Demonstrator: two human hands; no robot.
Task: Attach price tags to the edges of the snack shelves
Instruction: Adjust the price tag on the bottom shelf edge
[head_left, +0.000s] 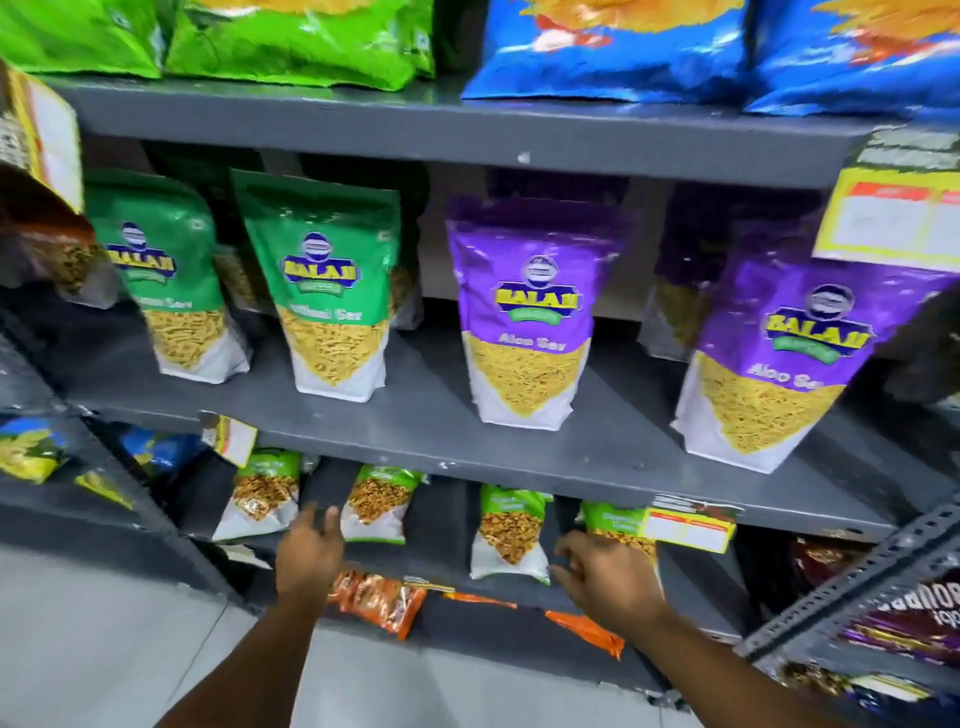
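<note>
Dark grey metal snack shelves (415, 431) seen from above, pouches standing in rows. At far left, a yellow-bordered price tag (49, 140) hanging from the edge of the top shelf; further right and lower, a small curled tag (231, 439) fixed to the front lip of the middle shelf, above and left of the left hand. Left hand (310, 553), fingers loosely spread, holding nothing, reaching to the lower shelf between two small green packets (376, 506). Right hand (605, 571), fingers half curled, apparently empty though the palm is hidden, at the same shelf edge. Just right of and above it, a yellow tag (688, 527) stuck under the middle shelf lip, close but not touched. At far right, a large tag (893, 213) on the top shelf edge. Tags probably thin, light, flexible card or paper, easily creased or torn; best pinched by a border and pressed flat along the lip.
</note>
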